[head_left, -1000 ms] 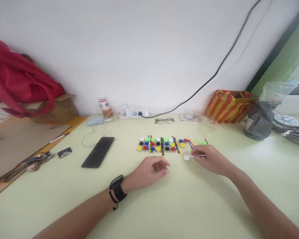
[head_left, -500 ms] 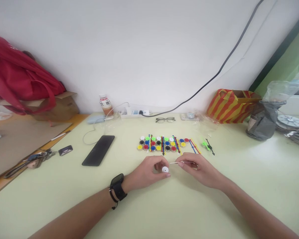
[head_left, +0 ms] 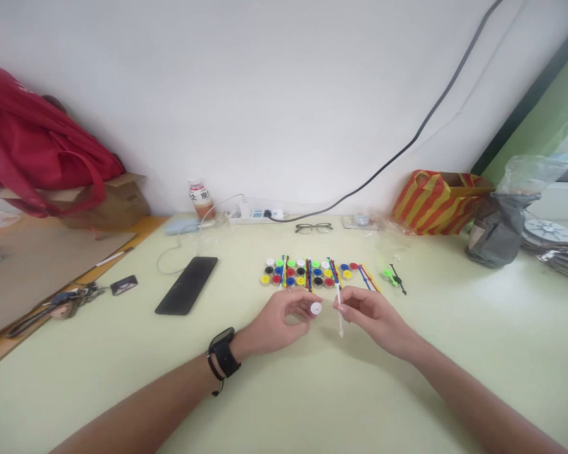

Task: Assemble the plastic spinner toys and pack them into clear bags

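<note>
My left hand [head_left: 278, 320] is closed on a small white round disc [head_left: 315, 308] with a dark dot at its centre; it sits by the fingertips, and the thumb lies below. A short gap to the right, my right hand [head_left: 376, 315] pinches a thin white plastic arrow [head_left: 341, 320] between thumb and fingers, its pointed end towards me. Just beyond both hands stand rows of coloured round pieces [head_left: 291, 281], with coloured plastic arrows [head_left: 308, 272] lying between them. A green piece [head_left: 389, 275] and a black arrow [head_left: 398, 279] lie apart to the right.
Left of the pieces lies a black phone [head_left: 187, 285], with keys [head_left: 78, 299] farther left. Eyeglasses [head_left: 313, 227], a power strip [head_left: 255, 217] and a drink bottle [head_left: 201, 200] are near the wall. A striped bag [head_left: 438, 202] and a grey bag [head_left: 497, 233] stand back right.
My right hand has turned the white arrow from lying sideways to pointing towards me. The left hand's disc has moved slightly away from me, and its thumb has drawn back from the disc.
</note>
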`<action>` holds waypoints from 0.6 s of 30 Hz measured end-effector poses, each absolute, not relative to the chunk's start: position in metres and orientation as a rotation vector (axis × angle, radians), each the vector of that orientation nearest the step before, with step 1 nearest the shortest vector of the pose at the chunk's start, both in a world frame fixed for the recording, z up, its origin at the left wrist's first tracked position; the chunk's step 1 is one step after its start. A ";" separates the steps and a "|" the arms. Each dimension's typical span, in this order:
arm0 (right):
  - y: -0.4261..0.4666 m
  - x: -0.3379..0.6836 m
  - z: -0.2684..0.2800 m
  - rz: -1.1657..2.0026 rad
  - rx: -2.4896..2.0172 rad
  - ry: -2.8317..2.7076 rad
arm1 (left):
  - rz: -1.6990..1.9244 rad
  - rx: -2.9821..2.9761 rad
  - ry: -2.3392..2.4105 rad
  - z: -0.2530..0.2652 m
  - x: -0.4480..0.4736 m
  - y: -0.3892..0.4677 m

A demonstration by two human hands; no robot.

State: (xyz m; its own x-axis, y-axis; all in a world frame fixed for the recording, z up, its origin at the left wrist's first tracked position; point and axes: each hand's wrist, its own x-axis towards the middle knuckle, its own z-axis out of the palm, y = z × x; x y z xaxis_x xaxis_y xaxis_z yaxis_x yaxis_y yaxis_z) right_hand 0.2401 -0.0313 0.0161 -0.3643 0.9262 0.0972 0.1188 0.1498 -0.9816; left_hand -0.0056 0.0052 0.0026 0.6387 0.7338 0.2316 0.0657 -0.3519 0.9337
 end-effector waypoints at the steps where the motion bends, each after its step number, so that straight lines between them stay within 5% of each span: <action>1: -0.031 0.240 0.015 1.343 -1.008 -1.597 | 0.797 1.812 0.623 0.004 -0.006 0.004; 18: -0.030 0.230 0.004 1.372 -0.990 -1.489 | 0.881 2.033 0.674 0.008 -0.002 0.003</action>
